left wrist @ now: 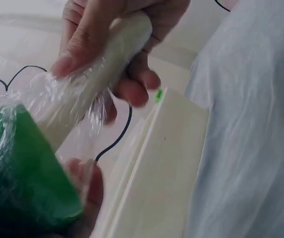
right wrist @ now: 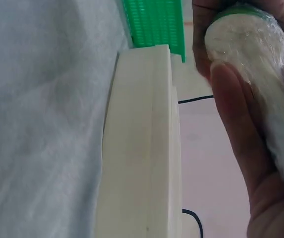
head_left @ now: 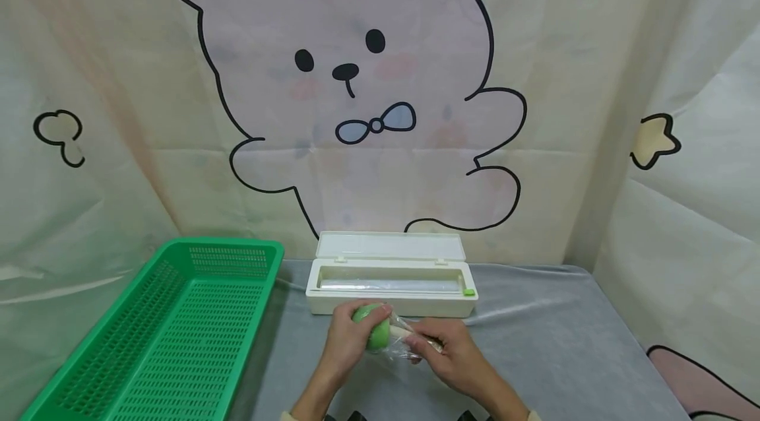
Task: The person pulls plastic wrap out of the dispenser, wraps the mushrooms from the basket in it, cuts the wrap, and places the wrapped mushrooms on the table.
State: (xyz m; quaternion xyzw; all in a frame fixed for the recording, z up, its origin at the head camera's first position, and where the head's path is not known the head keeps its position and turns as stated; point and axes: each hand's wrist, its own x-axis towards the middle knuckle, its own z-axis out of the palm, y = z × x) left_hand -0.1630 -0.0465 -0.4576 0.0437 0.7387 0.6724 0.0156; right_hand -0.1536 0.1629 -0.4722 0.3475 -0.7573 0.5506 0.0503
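A mushroom-shaped object with a green cap and a pale stem is held between both hands in front of the white box. Clear plastic wrap covers the cap and lies crinkled along the stem. My left hand grips the green cap, thumb over its top. The fingers and thumb of my right hand close round the wrapped stem, whose pale end shows past them in the left wrist view. In the right wrist view the cap's whitish underside appears through the wrap.
Behind the hands stands a white cling film dispenser, lid raised, a film roll inside and a green slider at its right end. A green plastic basket stands on the left. Grey cloth covers the table.
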